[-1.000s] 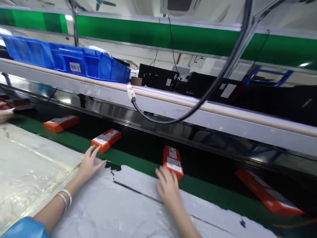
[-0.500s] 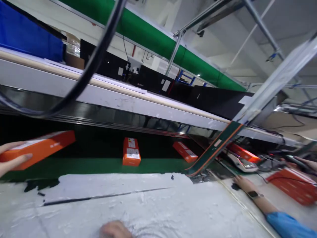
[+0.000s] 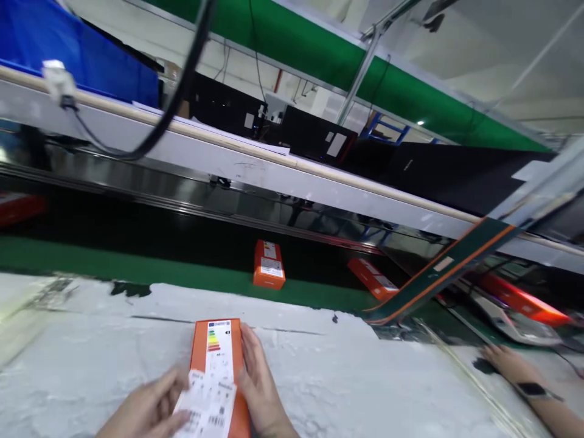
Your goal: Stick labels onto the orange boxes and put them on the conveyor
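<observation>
An orange box (image 3: 240, 420) with a coloured energy-rating label (image 3: 219, 344) on top is in front of me, over the white work surface. My right hand (image 3: 262, 386) wraps its right side, thumb on the edge. My left hand (image 3: 148, 404), slightly blurred, closes on the left edge of a white printed label sheet (image 3: 207, 404). That sheet is tilted across the near part of the box and juts past its left side. Whether it is stuck down I cannot tell.
Orange boxes (image 3: 269, 267) (image 3: 371, 278) lie on the dark green belt (image 3: 182, 274) beyond the torn white surface (image 3: 319, 377). Another red-orange box (image 3: 20, 208) is far left. A green strap (image 3: 447, 267) slants down at right. Near it rests another person's hand (image 3: 506, 362). A black cable (image 3: 182, 91) hangs in front.
My left hand held an orange box over the belt at left; now an orange box is between both hands. My right hand has come up from the near edge. The view has shifted left.
</observation>
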A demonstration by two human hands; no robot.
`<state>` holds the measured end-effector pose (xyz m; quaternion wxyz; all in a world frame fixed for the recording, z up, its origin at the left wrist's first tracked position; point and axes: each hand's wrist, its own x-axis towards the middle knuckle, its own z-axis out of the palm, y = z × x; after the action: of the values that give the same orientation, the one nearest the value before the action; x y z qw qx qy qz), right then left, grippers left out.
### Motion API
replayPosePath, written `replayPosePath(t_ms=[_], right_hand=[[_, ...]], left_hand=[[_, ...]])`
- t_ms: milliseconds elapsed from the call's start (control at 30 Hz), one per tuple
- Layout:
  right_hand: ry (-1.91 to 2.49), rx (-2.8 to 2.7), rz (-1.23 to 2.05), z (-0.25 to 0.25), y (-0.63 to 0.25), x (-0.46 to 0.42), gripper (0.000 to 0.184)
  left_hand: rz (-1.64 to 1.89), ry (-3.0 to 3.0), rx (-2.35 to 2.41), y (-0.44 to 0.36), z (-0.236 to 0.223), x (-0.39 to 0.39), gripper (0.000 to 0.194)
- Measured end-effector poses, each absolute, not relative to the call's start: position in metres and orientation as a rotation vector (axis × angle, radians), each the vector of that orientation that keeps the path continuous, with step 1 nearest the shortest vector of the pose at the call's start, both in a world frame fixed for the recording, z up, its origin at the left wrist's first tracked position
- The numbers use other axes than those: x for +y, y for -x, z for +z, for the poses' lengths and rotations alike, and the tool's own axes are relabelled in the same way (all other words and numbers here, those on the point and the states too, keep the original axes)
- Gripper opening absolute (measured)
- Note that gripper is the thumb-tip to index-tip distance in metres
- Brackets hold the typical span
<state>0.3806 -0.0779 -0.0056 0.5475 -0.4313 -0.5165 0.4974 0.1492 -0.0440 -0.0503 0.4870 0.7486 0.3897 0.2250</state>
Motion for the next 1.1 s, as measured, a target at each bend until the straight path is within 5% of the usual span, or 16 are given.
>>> replayPosePath(t_ms=[100,233,400,567,733,1100], right_hand=[[1.124,-1.196,1.108,0.018,-0.377,-0.050,0.064],[1.180,-1.305,1.099,0.066,-0.376,-0.033,0.046],[1.313,-1.374,1.106,0.091,-0.368,-0.050,0.045],[1.343,-1.500,1.018,0.085,-0.356,-0.060,0.033],[1.289,-1.475,1.162,0.089,-0.357,-0.060,0.020],[1.024,-1.020,1.860,0.057,-0.348,-0.058,0.035]], left_hand=[[0.754,-1.325,0.762,-0.165,-0.009,-0.017,0.054],[1.073,-1.192,0.657,-0.176,0.046,-0.008,0.053],[1.093,-1.041,0.643,-0.183,0.066,-0.013,0.085],[0.841,-0.893,0.639,-0.188,0.053,-0.013,0.041],[0.917,-0.900,0.712,-0.189,0.050,-0.011,0.036],[0.604,-1.040,0.252,-0.174,0.065,-0.026,0.029]])
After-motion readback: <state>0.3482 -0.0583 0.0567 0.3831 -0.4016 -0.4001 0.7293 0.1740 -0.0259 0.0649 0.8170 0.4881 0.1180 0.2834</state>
